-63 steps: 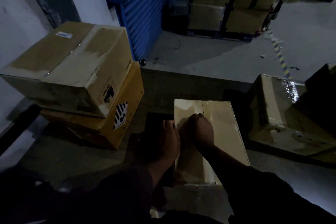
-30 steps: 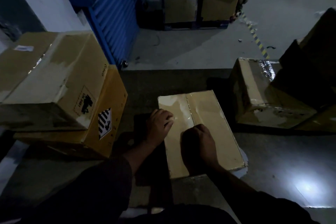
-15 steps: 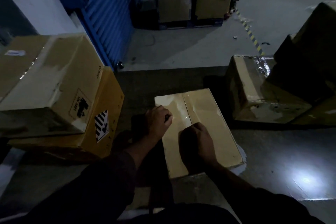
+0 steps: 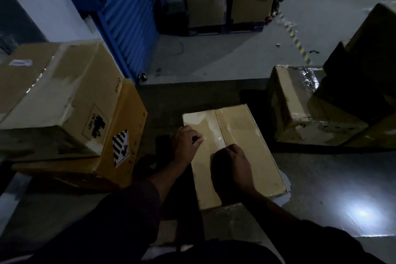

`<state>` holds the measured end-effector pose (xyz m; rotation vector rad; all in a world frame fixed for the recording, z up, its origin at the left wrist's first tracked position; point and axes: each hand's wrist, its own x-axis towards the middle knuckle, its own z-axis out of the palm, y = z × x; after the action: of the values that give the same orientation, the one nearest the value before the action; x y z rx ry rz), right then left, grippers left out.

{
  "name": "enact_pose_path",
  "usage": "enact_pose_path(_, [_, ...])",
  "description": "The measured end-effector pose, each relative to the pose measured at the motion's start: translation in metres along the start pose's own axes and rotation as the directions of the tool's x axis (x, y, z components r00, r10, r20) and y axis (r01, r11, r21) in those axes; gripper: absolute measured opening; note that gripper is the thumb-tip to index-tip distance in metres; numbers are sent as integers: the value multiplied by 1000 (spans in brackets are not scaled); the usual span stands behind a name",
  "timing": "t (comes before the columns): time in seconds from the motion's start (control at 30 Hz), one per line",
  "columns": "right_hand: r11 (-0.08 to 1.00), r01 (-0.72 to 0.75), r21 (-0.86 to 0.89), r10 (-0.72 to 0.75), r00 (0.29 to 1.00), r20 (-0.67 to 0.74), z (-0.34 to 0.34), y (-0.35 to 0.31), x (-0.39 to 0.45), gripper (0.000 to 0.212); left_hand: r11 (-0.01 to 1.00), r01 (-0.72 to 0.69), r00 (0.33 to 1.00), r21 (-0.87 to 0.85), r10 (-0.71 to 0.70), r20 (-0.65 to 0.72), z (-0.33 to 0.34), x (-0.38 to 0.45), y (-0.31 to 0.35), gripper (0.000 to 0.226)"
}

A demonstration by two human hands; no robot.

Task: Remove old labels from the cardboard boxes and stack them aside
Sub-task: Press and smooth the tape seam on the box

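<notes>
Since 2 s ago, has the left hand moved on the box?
Yes. The left hand went from the box top's near-left edge up to its far-left part, away from the right hand.

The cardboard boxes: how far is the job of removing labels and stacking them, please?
Looks done: two boxes stacked at the left, though the top box keeps a small white label and the lower box a striped sticker. In hand: both hands work on the middle box, the left hand at its edge, the right hand curled at the taped seam. Left: the boxes at the right seem untouched.
</notes>
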<state>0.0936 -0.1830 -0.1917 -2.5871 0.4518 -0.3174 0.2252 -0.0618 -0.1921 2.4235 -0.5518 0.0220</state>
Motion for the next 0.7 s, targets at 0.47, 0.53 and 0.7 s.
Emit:
enact_pose_path(0.47, [999, -24, 28, 24, 1000, 1, -6, -5, -1, 23, 910, -125, 991, 395, 100, 85, 5, 8, 9, 13])
enact_pose_path(0.53, [1000, -24, 18, 24, 1000, -5, -4, -3, -1, 25, 884, -121, 990, 452, 75, 118, 9, 9, 9, 19])
enact_pose_path(0.7, [999, -34, 42, 35, 999, -23, 0, -1, 0, 24, 973, 104, 992, 208, -117, 53, 11, 5, 0, 19])
